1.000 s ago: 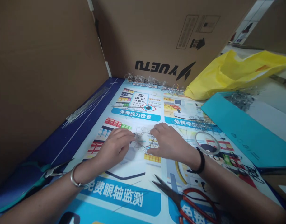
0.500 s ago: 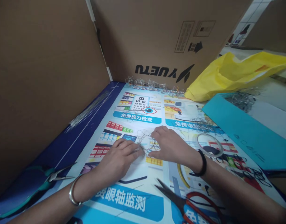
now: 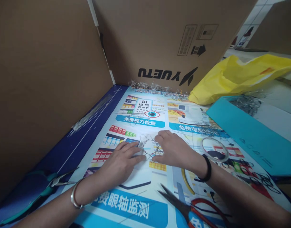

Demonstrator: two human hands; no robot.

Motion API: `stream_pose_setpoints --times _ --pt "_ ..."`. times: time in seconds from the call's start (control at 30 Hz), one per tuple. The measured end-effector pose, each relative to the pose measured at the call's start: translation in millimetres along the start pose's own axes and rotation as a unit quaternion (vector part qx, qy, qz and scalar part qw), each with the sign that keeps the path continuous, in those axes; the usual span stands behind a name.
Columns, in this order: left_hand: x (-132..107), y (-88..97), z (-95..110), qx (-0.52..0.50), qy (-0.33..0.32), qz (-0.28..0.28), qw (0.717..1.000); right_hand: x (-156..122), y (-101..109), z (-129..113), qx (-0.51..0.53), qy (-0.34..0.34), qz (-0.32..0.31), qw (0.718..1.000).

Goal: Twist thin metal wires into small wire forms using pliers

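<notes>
A thin piece of bent wire [image 3: 147, 155], shaped into a loose ring with small loops, lies on the printed poster between my hands. My left hand [image 3: 123, 163] rests at its left side, thumb and fingertips at the wire. From the right, my right hand [image 3: 172, 148] curls its fingers over the far edge, and its thumb touches the near edge. Parts of the wire are hidden under the fingertips. Red-handled scissors [image 3: 180, 204] lie with blades partly spread, nearer to me than the right hand. Green-handled pliers [image 3: 49, 188] lie beyond my left forearm.
Cardboard walls [image 3: 159, 38] stand at the back and left. Wire scraps [image 3: 150, 86] line the back edge, and straight wires [image 3: 90, 112] lie at left. A tape roll [image 3: 227, 155], black rings [image 3: 266, 180], a turquoise box [image 3: 249, 142] and a yellow bag [image 3: 230, 79] are at right.
My left thumb has moved slightly away from its fingers, showing more of the wire. The right hand keeps nearly the same pose, and the whole view has shifted slightly.
</notes>
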State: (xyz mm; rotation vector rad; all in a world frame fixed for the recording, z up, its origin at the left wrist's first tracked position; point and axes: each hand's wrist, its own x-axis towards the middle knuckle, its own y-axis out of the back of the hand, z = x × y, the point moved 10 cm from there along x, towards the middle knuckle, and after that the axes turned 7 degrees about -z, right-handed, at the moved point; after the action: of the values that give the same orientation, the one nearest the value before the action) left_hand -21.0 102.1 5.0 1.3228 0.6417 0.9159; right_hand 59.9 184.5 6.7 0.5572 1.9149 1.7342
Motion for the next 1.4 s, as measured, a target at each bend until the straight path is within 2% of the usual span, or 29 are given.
stream_pose_setpoints --times 0.37,0.73,0.83,0.93,1.0,1.1,1.27,1.4 --pt "9 -1.5 -3 -0.023 -0.038 -0.027 0.999 -1 1 0 0.002 0.003 -0.002 1.000" --pt "12 -1.7 -2 -0.022 -0.032 -0.052 0.998 -3 5 3 0.039 0.015 -0.007 0.999" --pt "11 -0.3 -2 -0.024 -0.039 -0.037 0.998 -3 12 3 0.078 0.044 0.008 0.996" --pt "10 2.4 -2 -0.031 -0.045 -0.021 0.998 -1 20 3 0.093 0.063 0.054 0.992" --pt "10 2.8 -3 -0.043 -0.048 -0.018 0.998 2 18 0 0.088 0.076 0.063 0.991" --pt "9 4.1 -5 -0.070 -0.051 -0.010 0.996 8 6 -6 0.075 0.090 0.040 0.992" --pt "7 10.7 -9 -0.093 -0.038 0.025 0.995 10 -1 -6 0.050 0.059 0.029 0.997" --pt "6 9.6 -7 -0.076 -0.036 0.022 0.996 7 1 -1 0.045 0.018 0.042 0.998"
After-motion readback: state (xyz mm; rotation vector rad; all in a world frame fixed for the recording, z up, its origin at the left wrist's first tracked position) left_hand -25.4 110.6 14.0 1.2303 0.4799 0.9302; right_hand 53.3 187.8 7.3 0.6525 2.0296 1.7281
